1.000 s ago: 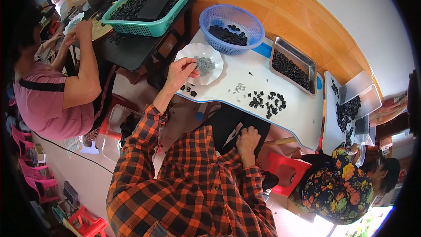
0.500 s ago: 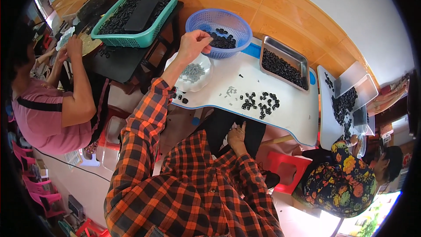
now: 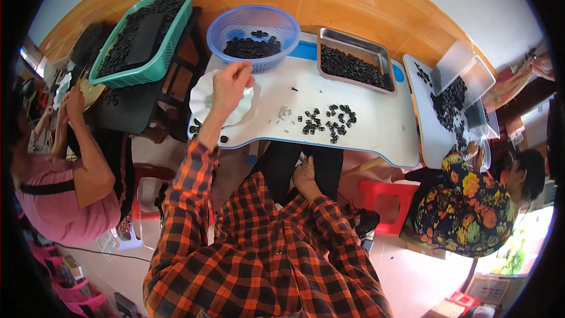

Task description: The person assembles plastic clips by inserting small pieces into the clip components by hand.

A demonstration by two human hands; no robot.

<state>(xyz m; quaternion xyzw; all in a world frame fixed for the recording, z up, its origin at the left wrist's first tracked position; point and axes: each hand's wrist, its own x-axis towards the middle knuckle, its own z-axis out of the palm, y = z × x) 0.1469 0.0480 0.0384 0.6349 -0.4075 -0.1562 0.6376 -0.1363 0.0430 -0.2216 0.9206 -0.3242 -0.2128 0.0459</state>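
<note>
Pressing left-hand thumb and fingertips together, with left hand (image 3: 231, 89) raised; too small to tell whether pinching anything. Compared with half a second ago, drawn back from beside the blue-violet perforated basket (image 3: 286, 30) to its near side, overlapping the scalloped white plate (image 3: 197, 95) in view. Judged as a passage between plate and basket, not a pick-up in progress.

Reaching forward with left forearm in checked sleeve (image 3: 189, 184), wrist over the plate, back of hand mostly upward. Resting right hand (image 3: 304, 176) on dark-trousered lap, well nearer than left fingertips; cannot tell whether gripping anything there.

Just beyond left fingertips: small black pieces (image 3: 252, 48), heaped in basket. Below and right of them: loose grey slivers (image 3: 283, 114), then scattered black clips (image 3: 311, 122) on white table (image 3: 371, 132). Farther right: steel tray (image 3: 368, 49), holding more black pieces. Well left: green basket (image 3: 138, 76), heaped black.
</note>
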